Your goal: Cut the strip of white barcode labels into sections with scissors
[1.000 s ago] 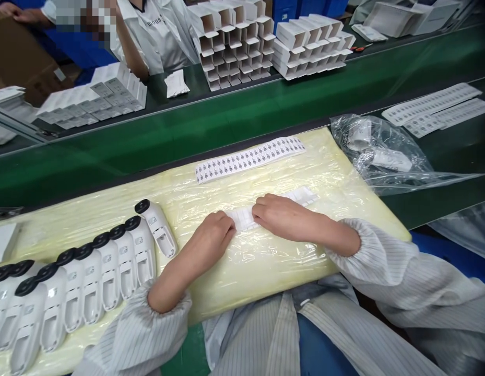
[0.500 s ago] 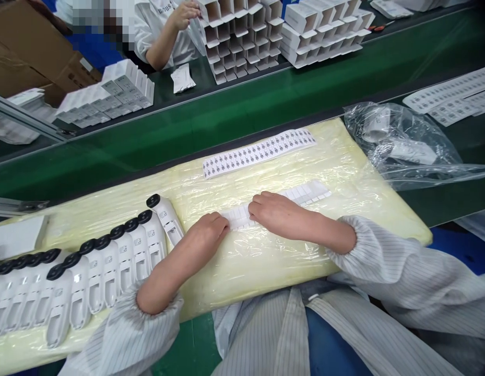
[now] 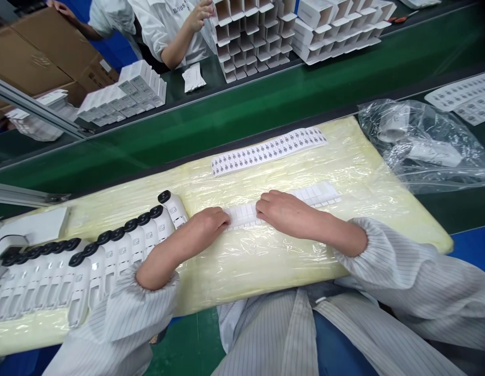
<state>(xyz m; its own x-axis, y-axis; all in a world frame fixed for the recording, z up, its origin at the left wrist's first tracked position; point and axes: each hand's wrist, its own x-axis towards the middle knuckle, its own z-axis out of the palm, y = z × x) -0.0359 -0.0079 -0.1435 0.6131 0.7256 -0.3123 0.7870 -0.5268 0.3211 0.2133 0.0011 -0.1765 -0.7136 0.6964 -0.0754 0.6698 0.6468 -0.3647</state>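
White blank label strip [image 3: 305,197] is pinned flat on the yellow plastic-wrapped foam pad [image 3: 367,172]; left hand [image 3: 205,225] and right hand [image 3: 283,213], fingers curled, are pressed on its near end, beside white handheld devices [image 3: 109,256].

A single head-worn camera looks forward and steeply down from just above the seated person's lap, close over the bench [image 3: 265,261], so the forearms enter from the lower edge and meet at frame centre. It faces across the green conveyor belt [image 3: 234,122] to a co-worker [image 3: 175,26] in the upper left of the frame.
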